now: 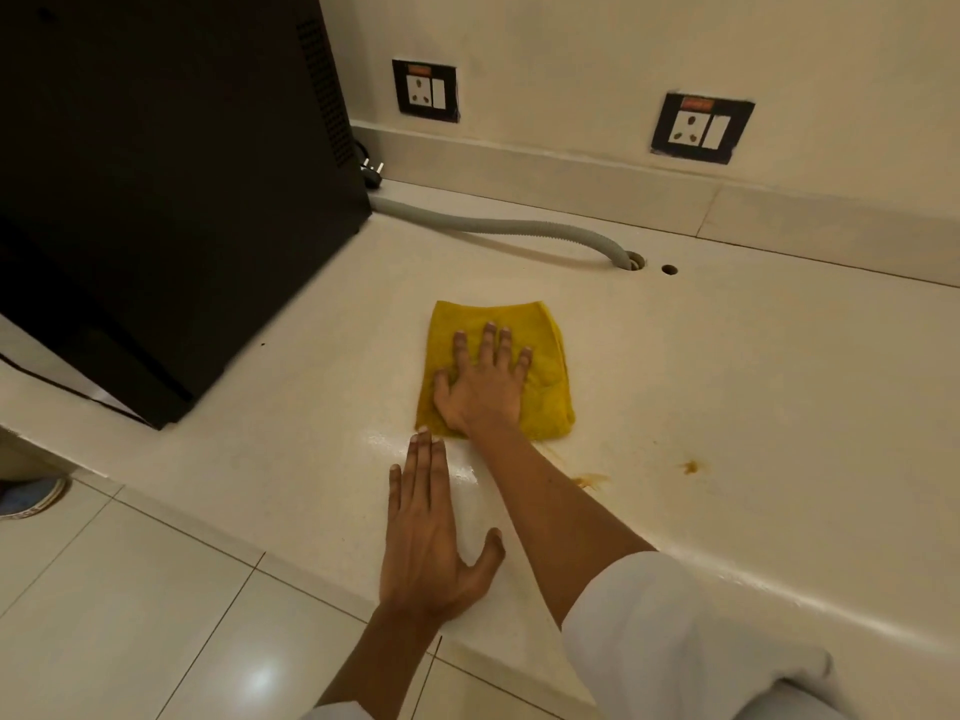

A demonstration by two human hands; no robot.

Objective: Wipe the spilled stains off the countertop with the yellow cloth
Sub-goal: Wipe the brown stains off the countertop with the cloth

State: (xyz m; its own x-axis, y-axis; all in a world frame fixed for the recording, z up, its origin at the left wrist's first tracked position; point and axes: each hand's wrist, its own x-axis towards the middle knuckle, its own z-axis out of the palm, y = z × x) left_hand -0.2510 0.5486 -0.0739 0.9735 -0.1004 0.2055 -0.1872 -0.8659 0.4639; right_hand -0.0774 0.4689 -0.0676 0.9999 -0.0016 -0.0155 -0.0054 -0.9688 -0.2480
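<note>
Countertop (727, 387): pale, glossy stone-like slab against a cream wall, a raised ledge along the back; tiled floor below the near edge.
Background: two black-framed sockets (426, 90) on the wall; tall black appliance (166, 189) at the left; grey ribbed hose (498, 228) running from behind it into a hole in the slab, a second small hole just beside.
Yellow cloth (545, 376): folded to a rough square, lying flat mid-counter, well clear of the hose.
Right hand (483, 381): palm down on the cloth, fingers spread wide, pressing rather than gripping; nothing pinched or lifted.
Left hand (431, 532): flat and open on the bare counter near the front edge, fingertips just short of the cloth's near corner, holding nothing; probably bracing.
Stains: brownish smear (589, 480) just beside the right forearm, near the cloth's near edge; smaller orange-brown spot (691, 466) further right, well apart from the cloth. Faint yellowish trace at the cloth's lower edge, too pale to be sure of.
Progress, judged: both marks still visible, so wiping not finished.
Doing the step well: keep the palm flat and weight even so the whole fold stays in contact; draw the cloth back toward the near smear, then across to the spot on the right; overlap passes rather than dabbing.
Pressure: firm on dried edges, lighter on wet film to avoid spreading.
Cloth care: turn to a clean face once soiled, else likely to streak.
Risk: dragging residue over clean slab; the sleeve (649, 615) brushing the smear.
</note>
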